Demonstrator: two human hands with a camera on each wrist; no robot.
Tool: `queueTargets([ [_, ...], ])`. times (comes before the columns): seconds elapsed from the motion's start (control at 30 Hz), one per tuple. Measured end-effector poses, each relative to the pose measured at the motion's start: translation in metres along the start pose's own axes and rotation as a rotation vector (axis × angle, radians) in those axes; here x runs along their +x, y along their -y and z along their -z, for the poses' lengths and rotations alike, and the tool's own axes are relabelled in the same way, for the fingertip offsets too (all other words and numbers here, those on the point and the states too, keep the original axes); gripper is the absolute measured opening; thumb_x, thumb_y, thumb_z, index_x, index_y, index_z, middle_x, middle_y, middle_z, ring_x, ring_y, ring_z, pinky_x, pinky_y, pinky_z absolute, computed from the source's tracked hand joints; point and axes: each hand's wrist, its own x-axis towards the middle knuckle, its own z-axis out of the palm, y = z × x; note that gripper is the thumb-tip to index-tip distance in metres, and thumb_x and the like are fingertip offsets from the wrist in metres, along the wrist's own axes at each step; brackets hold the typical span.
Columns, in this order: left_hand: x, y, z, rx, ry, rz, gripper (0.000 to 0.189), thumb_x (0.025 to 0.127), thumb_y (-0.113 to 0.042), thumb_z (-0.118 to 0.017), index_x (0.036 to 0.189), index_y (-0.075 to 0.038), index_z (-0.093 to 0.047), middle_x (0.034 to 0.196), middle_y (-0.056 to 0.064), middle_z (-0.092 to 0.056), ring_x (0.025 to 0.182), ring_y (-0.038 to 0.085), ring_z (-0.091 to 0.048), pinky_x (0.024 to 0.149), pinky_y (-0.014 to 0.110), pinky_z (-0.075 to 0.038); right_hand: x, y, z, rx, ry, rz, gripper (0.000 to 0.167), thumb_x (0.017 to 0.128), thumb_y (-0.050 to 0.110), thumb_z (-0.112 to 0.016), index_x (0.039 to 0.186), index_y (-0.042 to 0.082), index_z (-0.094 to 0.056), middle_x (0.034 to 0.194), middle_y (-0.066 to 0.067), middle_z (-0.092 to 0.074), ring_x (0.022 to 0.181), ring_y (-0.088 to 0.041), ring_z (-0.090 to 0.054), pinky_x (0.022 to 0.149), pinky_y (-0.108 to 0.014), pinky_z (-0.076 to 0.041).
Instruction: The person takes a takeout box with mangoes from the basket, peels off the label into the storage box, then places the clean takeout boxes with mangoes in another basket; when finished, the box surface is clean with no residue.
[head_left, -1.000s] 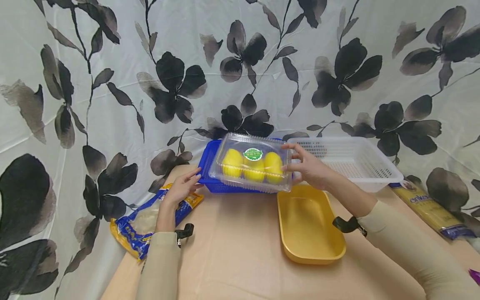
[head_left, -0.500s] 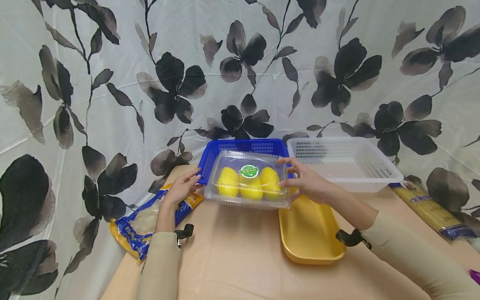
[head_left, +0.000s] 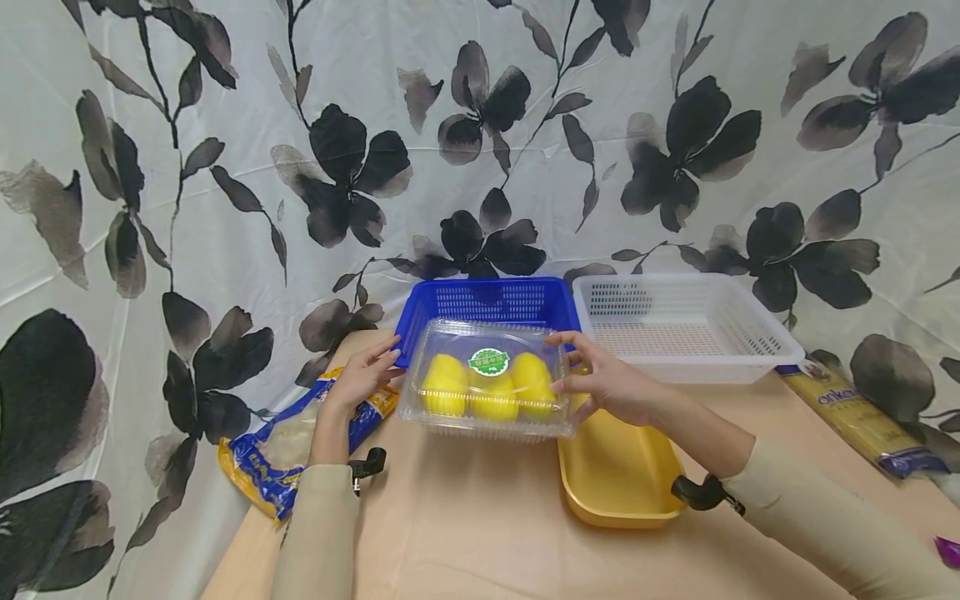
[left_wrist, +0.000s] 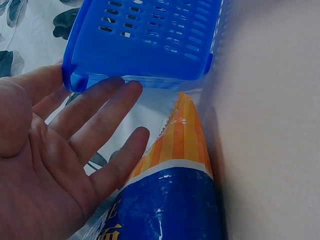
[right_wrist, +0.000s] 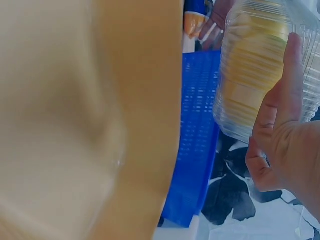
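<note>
A clear plastic clamshell box [head_left: 487, 383] of yellow fruit, with a round green label on its lid, is in my right hand [head_left: 611, 379]. That hand grips the box by its right end, thumb and fingers spread along the side in the right wrist view. The box hangs in front of the blue basket [head_left: 491, 292] and overlaps its near side. My left hand [head_left: 363, 379] is at the basket's left end. In the left wrist view its fingers [left_wrist: 112, 110] are nearly straight, tips at the basket's rim and wall.
A yellow tray [head_left: 622, 479] stands below the right hand, partly covered by it and the box. A white basket [head_left: 682, 333] adjoins the blue one. A blue-and-yellow bag [head_left: 285, 454] lies under the left forearm, and a long pasta packet [head_left: 862, 417] at right.
My right hand has brought the clamshell box from over the blue basket toward me and slightly left, uncovering the basket's inside. The left hand has stayed at the basket's end.
</note>
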Motion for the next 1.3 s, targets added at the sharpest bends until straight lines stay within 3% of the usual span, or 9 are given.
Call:
queueTargets([
  [0.1, -0.001, -0.002, 0.000, -0.010, 0.009, 0.010, 0.056, 0.111, -0.030, -0.049, 0.164, -0.018, -0.035, 0.161, 0.021, -0.044, 0.137, 0.048, -0.054, 0.118, 0.065, -0.035, -0.002, -0.003, -0.005, -0.001, 0.011, -0.023, 0.077, 0.094, 0.013, -0.076, 0.155, 0.027, -0.032, 0.151, -0.021, -0.024, 0.108, -0.034, -0.066, 0.071, -0.044, -0.065],
  [0.3, 0.005, 0.013, 0.000, -0.028, 0.002, -0.011, 0.055, 0.110, -0.039, -0.051, 0.162, -0.026, -0.039, 0.163, 0.016, -0.044, 0.137, 0.044, -0.056, 0.117, 0.063, -0.039, -0.003, -0.010, -0.010, 0.038, 0.042, -0.027, 0.077, 0.093, 0.011, -0.075, 0.155, 0.019, -0.029, 0.147, -0.025, -0.026, 0.104, -0.035, -0.067, 0.066, -0.046, -0.065],
  [0.63, 0.005, 0.013, 0.000, 0.013, -0.013, -0.012, 0.054, 0.110, -0.040, -0.051, 0.162, -0.028, -0.040, 0.158, 0.014, -0.051, 0.134, 0.040, -0.061, 0.116, 0.061, -0.041, 0.003, -0.018, -0.021, 0.040, 0.042, -0.053, 0.070, 0.093, 0.012, -0.074, 0.149, 0.017, -0.032, 0.126, -0.021, -0.035, 0.094, -0.031, -0.064, 0.067, -0.050, -0.065],
  [1.0, 0.007, 0.013, 0.000, 0.021, -0.030, -0.010, 0.054, 0.109, -0.042, -0.052, 0.161, -0.030, -0.041, 0.155, 0.012, -0.055, 0.133, 0.038, -0.062, 0.116, 0.060, -0.042, 0.010, -0.023, -0.024, 0.007, 0.080, -0.057, 0.072, 0.093, 0.012, -0.075, 0.150, 0.020, -0.032, 0.137, -0.022, -0.030, 0.090, -0.031, -0.068, 0.068, -0.050, -0.065],
  [1.3, 0.009, 0.014, 0.000, 0.025, -0.029, -0.006, 0.055, 0.109, -0.042, -0.053, 0.161, -0.030, -0.040, 0.157, 0.011, -0.054, 0.133, 0.039, -0.062, 0.116, 0.062, -0.041, 0.008, -0.028, -0.028, -0.018, 0.123, -0.078, 0.070, 0.093, 0.015, -0.076, 0.148, 0.020, -0.034, 0.134, -0.021, -0.030, 0.086, -0.029, -0.069, 0.063, -0.043, -0.065],
])
